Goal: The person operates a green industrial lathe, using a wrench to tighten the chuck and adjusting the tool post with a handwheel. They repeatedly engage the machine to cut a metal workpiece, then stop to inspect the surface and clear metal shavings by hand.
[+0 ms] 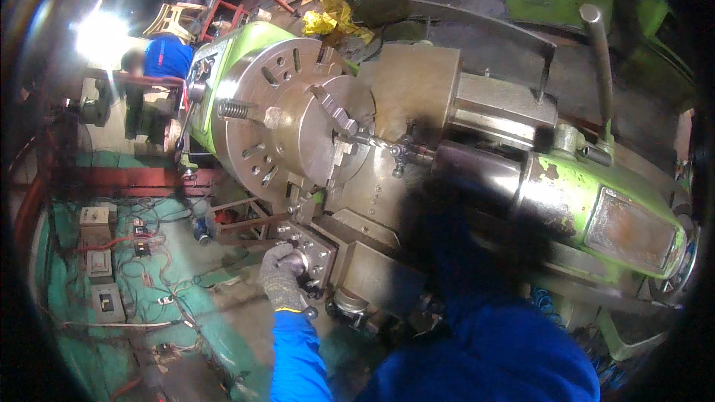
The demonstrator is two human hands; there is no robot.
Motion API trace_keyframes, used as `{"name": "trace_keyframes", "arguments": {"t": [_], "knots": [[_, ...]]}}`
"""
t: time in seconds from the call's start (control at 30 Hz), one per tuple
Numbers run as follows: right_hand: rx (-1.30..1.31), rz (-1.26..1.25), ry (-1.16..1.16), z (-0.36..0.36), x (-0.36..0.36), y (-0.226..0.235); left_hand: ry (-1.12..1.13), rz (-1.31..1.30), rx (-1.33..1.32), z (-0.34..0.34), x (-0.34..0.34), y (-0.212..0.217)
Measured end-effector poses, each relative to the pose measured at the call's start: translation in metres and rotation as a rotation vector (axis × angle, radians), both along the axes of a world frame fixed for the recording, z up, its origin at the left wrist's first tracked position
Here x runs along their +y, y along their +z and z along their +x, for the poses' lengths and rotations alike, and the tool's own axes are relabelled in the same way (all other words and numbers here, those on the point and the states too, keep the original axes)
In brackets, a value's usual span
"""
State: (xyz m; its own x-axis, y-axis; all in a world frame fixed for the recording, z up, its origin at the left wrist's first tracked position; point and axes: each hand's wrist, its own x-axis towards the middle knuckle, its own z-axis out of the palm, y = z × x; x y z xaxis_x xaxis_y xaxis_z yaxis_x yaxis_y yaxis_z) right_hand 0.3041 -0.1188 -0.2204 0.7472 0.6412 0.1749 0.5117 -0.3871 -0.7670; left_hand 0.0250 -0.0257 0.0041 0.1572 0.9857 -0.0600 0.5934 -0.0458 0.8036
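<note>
My left hand (281, 279), in a grey knit glove, curls around a shiny round metal part on the side of the square tool post (316, 257). A ball-ended lever (310, 313) shows just below the wrist. My right arm (484, 290), in a blue sleeve, reaches forward across the lathe bed. My right hand (445, 201) is a dark blur near the tailstock quill, its fingers lost in shadow. Just ahead of it, a drill chuck (406, 152) holds a twist drill (378, 141). The drill points into the centre of the large lathe chuck (287, 123).
The green tailstock (573, 208) stands at right, with an upright lever (598, 67) behind it. A chuck jaw (334, 110) projects toward the drill. Switch boxes (98, 262) and loose cables lie on the green surface at left. Yellow sheeting (331, 18) lies beyond the headstock.
</note>
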Motion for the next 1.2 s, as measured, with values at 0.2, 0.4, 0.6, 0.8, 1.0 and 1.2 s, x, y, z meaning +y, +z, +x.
{"name": "trace_keyframes", "arguments": {"t": [0.2, 0.4, 0.6, 0.8, 1.0, 1.2], "knots": [[-0.031, -0.033, -0.005, 0.004, 0.011, 0.001, 0.04, 0.024, -0.007, 0.018, -0.013, 0.013], [-0.068, -0.057, -0.025, -0.003, 0.009, 0.0, 0.028, -0.06, -0.157, 0.016, -0.014, 0.012], [-0.11, -0.108, -0.023, -0.008, 0.003, 0.0, 0.073, -0.048, -0.129, 0.018, -0.013, 0.007], [-0.175, -0.165, -0.01, -0.001, 0.012, 0.0, 0.05, -0.055, -0.145, 0.009, -0.012, 0.003], [-0.237, -0.178, -0.116, -0.005, 0.011, -0.016, -0.036, 0.135, 0.127, 0.011, -0.012, 0.01], [0.226, -0.426, -0.171, -0.002, 0.001, 0.067, -0.022, 0.076, 0.073, 0.014, -0.005, -0.001]]}}
